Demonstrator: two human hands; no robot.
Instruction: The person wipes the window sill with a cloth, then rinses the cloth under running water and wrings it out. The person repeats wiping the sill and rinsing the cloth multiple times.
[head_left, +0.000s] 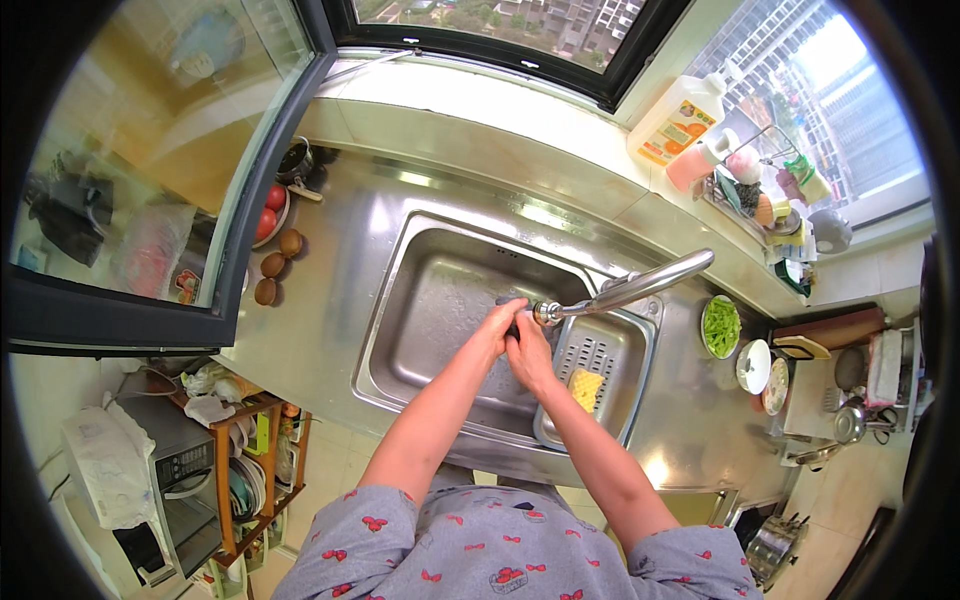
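My left hand and my right hand meet over the large basin of a stainless steel sink, just under the mouth of a chrome faucet. Between them they hold a small dark object; my fingers cover most of it, so its kind cannot be told. Water drops wet the basin floor. To the right of my right hand, a perforated metal drain basket sits over the sink's right side. A yellow textured sponge lies in it, beside my right forearm.
Several kiwifruit and a bowl of red fruit stand left, by an open window sash. At right are a bowl of cut green vegetables and a white bowl. Bottles, including a large jug, line the sill.
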